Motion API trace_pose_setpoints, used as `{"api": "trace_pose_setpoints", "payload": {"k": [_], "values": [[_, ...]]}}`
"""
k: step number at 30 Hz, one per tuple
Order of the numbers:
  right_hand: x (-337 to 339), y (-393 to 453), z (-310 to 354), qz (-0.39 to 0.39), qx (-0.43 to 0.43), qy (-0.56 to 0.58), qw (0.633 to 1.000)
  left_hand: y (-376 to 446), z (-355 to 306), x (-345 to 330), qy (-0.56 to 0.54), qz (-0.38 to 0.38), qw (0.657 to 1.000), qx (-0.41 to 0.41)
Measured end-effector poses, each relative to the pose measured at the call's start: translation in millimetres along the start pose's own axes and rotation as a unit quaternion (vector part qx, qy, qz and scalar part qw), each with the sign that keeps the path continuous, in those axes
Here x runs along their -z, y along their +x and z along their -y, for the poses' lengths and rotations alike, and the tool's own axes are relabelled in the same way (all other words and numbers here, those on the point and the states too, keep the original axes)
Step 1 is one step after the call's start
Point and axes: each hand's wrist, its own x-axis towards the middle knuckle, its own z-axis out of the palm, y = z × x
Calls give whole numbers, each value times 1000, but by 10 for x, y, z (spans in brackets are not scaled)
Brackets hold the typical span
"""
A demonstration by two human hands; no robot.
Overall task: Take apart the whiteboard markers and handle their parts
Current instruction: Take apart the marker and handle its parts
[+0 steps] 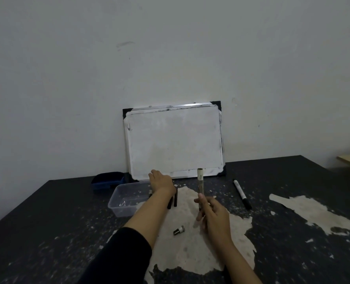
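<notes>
The marker barrel [200, 185] stood near upright, open end up, pinched at its lower part by the right hand [213, 216]; thumb & fingers were closed around it, w/ the barrel rising in front of the bottom edge of the whiteboard [174, 140]. It looked pale/tan w/ some print on it, too small to read.

Just below & left of that hand, a small marker tip piece [179, 230] lay on its side on the table [47, 232], on the pale worn patch where the dark surface had peeled off. It was apart from both hands.

The left hand [161, 181] reached fwd, palm down, over 2 black marker parts [172, 201] lying side by side, approx. parallel, pointing away from the person. The wrist covered their far ends, so whether the fingers gripped anything could not be told. The left arm wore a dark sleeve [125, 249] pushed up past the forearm.

A whole marker [242, 194] w/ black cap lay well to the right, angled, untouched.

Left of the left hand sat a clear plastic tub [116, 199], its near corner just beside the forearm; contents hard to tell. Behind it, a dark blue tray [106, 181] sat close to the whiteboard's lower left corner.

The whiteboard leaned against the wall [170, 48], black corner caps, smudged at the edges.
</notes>
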Motion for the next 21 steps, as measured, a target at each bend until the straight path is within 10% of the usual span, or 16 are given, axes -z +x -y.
{"api": "trace_pose_setpoints", "payload": {"k": [5,13,21], "values": [[2,11,3,-5,1,-10,1000,-56,104,287,-222,-89,971,-25],[7,5,-23,16,23,-40,999,-503,409,589,-703,-169,690,-33],[3,27,-87,33,25,-83,996,-715,417,662,-728,-182,659,-59]]}}
